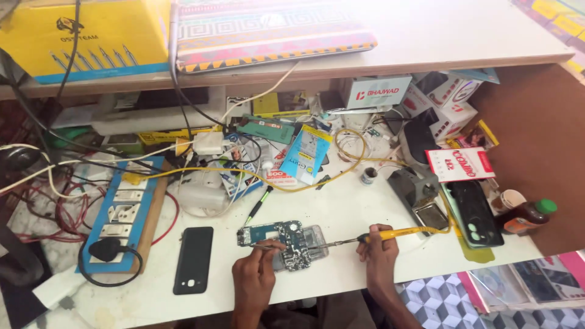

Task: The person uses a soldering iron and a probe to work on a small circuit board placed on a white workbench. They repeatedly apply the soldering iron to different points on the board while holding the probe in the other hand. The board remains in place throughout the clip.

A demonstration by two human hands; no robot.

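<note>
Yellow-handled iron: the right hand (379,251) is closed round a soldering iron (390,233), its tip reaching towards 9 o'clock onto the circuit board (279,237).
Left hand: the left hand (255,273) pinches thin tweezers (263,247), closed on them, their points touching the board's lower edge.
Board position: it lies flat on the white bench (341,210), at 12 o'clock from both hands, near the front edge.
Doing it well: I judge the tweezers should steady the part while the tip touches only the one joint, briefly, with wrists resting on the bench.
Edges: the bench's front edge runs just under both wrists, so little room lies at 6 o'clock.
Open room: bare bench lies at 12 o'clock from the board; a black phone (194,259) lies at 9 o'clock, a phone back cover (475,213) at 3 o'clock.
Cord: the iron's yellow cable (341,164) loops away towards 12 o'clock, clear of the hands.
</note>
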